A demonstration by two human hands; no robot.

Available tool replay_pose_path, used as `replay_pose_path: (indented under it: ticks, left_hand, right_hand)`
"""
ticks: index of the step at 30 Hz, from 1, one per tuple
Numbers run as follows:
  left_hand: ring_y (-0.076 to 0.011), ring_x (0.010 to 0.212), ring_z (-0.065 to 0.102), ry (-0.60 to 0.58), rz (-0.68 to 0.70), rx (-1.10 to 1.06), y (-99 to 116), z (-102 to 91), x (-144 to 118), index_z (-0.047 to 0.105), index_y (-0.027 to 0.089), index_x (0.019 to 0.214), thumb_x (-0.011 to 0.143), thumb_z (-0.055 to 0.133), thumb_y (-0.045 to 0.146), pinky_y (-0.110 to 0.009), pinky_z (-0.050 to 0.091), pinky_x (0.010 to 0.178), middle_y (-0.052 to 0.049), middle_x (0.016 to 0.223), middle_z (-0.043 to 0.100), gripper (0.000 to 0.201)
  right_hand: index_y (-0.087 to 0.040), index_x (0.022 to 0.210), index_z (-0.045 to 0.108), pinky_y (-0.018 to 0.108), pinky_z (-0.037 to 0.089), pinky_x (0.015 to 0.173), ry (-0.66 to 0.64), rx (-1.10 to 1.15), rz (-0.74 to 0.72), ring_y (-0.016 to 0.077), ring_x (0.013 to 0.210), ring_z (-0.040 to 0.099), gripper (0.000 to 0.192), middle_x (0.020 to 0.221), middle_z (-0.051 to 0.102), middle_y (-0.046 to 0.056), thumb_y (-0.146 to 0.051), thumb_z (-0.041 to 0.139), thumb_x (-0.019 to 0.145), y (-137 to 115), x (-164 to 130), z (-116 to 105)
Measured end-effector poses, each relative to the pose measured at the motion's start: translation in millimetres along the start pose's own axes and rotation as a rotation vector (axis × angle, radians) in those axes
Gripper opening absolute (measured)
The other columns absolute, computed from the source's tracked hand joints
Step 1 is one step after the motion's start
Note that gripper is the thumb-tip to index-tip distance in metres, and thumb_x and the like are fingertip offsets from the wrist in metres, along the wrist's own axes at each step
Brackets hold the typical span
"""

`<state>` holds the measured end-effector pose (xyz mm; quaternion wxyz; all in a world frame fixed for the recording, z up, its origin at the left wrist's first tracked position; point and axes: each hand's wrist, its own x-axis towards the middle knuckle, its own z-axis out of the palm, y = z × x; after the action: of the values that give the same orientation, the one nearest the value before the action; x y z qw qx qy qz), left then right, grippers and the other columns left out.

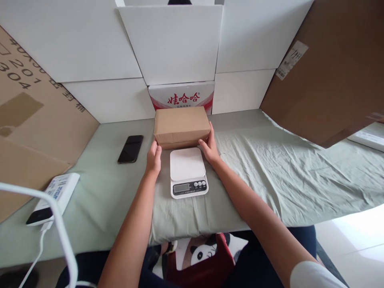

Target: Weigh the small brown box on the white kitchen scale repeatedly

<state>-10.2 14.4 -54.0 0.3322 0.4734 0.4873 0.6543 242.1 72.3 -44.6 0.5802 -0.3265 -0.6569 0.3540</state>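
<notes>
A closed brown cardboard box (pixel 182 124) is gripped at both ends, just behind the scale. My left hand (pixel 154 157) presses on its front left corner with the fingers partly hidden. On the right end, my right hand (pixel 210 146) wraps its fingers along the side, thumb on the front face. Directly in front of the box, between my forearms, lies a white kitchen scale (pixel 188 166) with a bare platform. Its display (pixel 181 187) looks blank. I cannot tell whether the box touches the table or is slightly raised.
A black phone (pixel 131 149) lies left on the green cloth (pixel 255 168). Further left is a white power bank (pixel 55 198) with a white cable (pixel 64 236). White panels and a red-lettered carton (pixel 183 95) stand behind; large cardboard sheets flank the left (pixel 39 116) and right (pixel 333 72).
</notes>
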Motion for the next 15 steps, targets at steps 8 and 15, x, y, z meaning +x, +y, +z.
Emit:
replay_pose_path:
  ticks: [8, 15]
  left_hand:
    - [-0.0355, 0.138, 0.059, -0.001, 0.27, 0.005, 29.2, 9.0, -50.0, 0.065, 0.018, 0.134, 0.087, 0.056, 0.076, -0.043, 0.044, 0.117, -0.016, 0.134, 0.068, 0.075]
    - [-0.0371, 0.146, 0.052, -0.016, 0.132, -0.095, 34.1, 1.5, -129.1, 0.064, 0.018, 0.142, 0.089, 0.06, 0.067, -0.048, 0.041, 0.121, -0.018, 0.144, 0.065, 0.072]
  right_hand:
    - [-0.031, 0.168, 0.002, 0.052, 0.018, 0.138, 0.052, -0.057, -0.083, 0.0307, 0.167, 0.015, 0.102, 0.179, 0.012, 0.004, -0.076, 0.051, 0.091, -27.2, -37.2, -5.2]
    - [-0.038, 0.166, 0.01, 0.061, 0.026, 0.133, 0.028, -0.068, -0.013, 0.0359, 0.161, 0.027, 0.088, 0.174, 0.024, 0.005, -0.066, 0.054, 0.096, -60.4, -91.5, -31.4]
